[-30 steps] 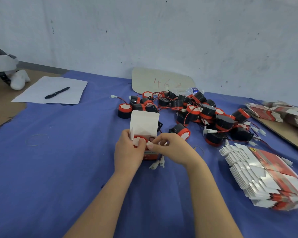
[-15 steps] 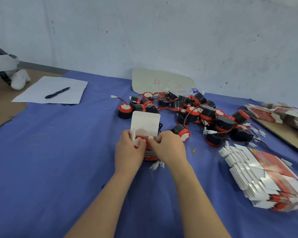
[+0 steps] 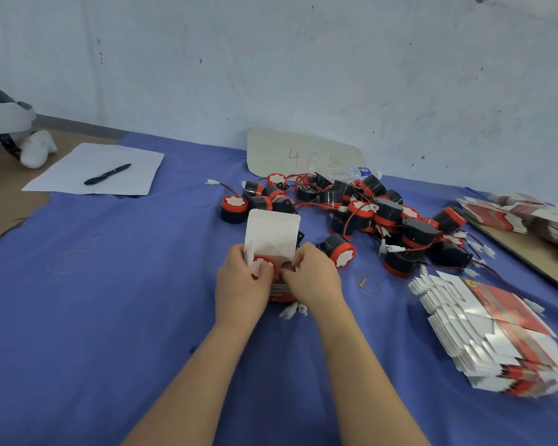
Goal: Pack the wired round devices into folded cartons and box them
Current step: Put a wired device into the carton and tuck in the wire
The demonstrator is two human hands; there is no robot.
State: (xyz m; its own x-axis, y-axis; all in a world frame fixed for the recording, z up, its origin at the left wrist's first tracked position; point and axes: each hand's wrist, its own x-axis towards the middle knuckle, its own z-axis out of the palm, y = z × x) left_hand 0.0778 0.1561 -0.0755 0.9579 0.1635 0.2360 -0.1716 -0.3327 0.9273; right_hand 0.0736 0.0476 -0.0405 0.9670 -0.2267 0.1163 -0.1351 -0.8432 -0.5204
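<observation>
A small red and white carton (image 3: 273, 235) stands on the blue cloth with its white lid flap up. My left hand (image 3: 240, 284) grips its left side, thumb on the red-rimmed round device (image 3: 262, 265) inside the mouth. My right hand (image 3: 314, 280) grips the right side, fingertips curled into the opening. White wire connectors (image 3: 292, 310) hang out below the carton. A pile of black and red round devices (image 3: 368, 214) with red wires lies behind, one loose device (image 3: 339, 251) just right of my hand. A stack of flat cartons (image 3: 493, 329) lies at the right.
A paper sheet (image 3: 78, 175) with a black pen (image 3: 107, 174) lies at the far left by a plush toy (image 3: 10, 130). A cardboard sign (image 3: 303, 154) leans on the wall. More flat cartons (image 3: 522, 217) sit on a board at the right. Rubber bands (image 3: 368, 284) lie on the cloth.
My right hand has moved left and closed in on the carton's mouth, fingers now tucked into the opening. The left hand and carton have stayed in place.
</observation>
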